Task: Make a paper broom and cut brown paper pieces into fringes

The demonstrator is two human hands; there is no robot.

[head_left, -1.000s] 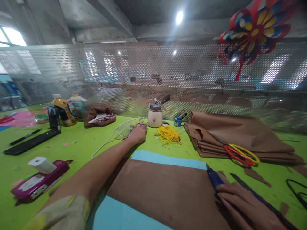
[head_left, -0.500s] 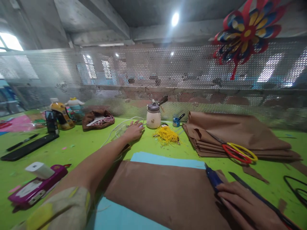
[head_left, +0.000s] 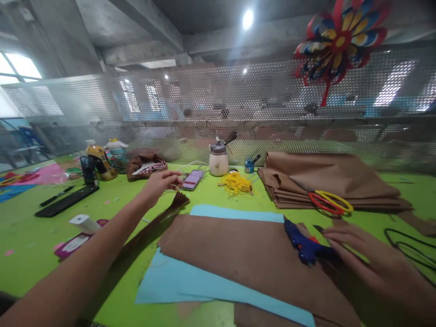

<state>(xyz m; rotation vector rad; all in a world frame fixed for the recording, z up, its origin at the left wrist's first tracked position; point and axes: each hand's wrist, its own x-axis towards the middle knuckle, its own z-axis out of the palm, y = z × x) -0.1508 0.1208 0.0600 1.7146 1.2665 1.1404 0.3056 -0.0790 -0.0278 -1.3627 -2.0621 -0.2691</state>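
My left hand point(head_left: 164, 180) reaches over the green table, fingers stretched out and slightly bent, at the left edge of a smartphone point(head_left: 192, 180) with a lit screen. I cannot tell whether the fingertips touch it. Under that forearm lies a pleated brown paper strip point(head_left: 174, 204). My right hand point(head_left: 366, 252) is closed around a slim dark tool with a pointed tip point(head_left: 318, 228); its kind is unclear. Beside that hand a blue glue gun point(head_left: 303, 243) lies on the right part of a brown paper sheet point(head_left: 235, 250). Light blue paper point(head_left: 170, 277) shows beneath the sheet.
Folded brown paper point(head_left: 327, 172) and red-and-yellow-handled scissors point(head_left: 330, 203) lie at right. Yellow strings point(head_left: 236, 184), a cream jar point(head_left: 218, 162) and a small blue pot point(head_left: 250, 167) stand behind. A purple power strip point(head_left: 73, 245) lies left; perforated metal panels point(head_left: 190, 100) border the back.
My left hand has drawn back leftward, uncovering the phone. My right hand has left the glue gun, which has turned and lies on the paper, and now grips the dark tool.
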